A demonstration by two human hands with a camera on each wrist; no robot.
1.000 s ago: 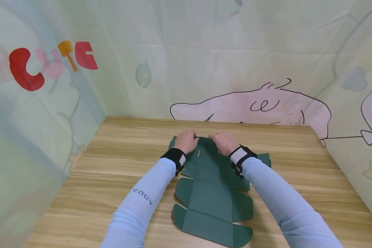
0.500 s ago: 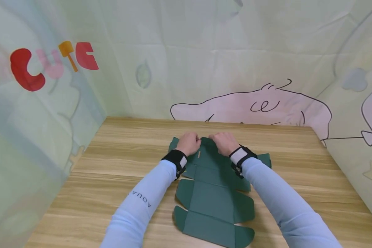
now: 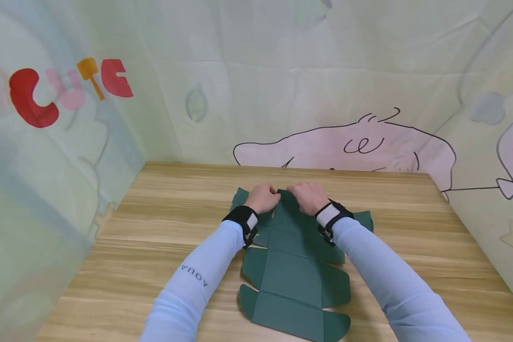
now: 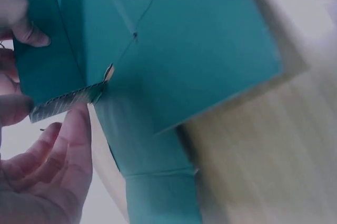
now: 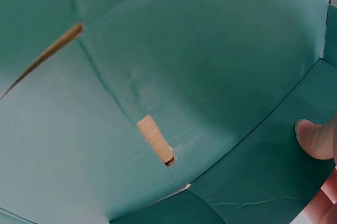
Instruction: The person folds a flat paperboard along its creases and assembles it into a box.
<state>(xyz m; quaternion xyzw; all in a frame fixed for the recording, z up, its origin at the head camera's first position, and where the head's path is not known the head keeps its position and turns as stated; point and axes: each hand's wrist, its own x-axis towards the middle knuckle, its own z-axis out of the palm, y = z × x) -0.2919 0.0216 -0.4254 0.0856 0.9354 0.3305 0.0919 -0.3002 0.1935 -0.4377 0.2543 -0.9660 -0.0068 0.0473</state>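
A dark green cardboard box blank [image 3: 292, 270] lay on the pale wood-grain worktop [image 3: 188, 204], its far flap [image 5: 258, 174] pinched by left grip [image 3: 262, 198] and right grip [image 3: 309, 197]; folding seemed underway, even creasing apparently required next.

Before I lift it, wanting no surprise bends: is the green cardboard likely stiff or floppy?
The green cardboard probably bends at its creases, which cross its width. The near panels may stay fairly stiff, as they look flat. Side flaps could flop separately, being cut apart.
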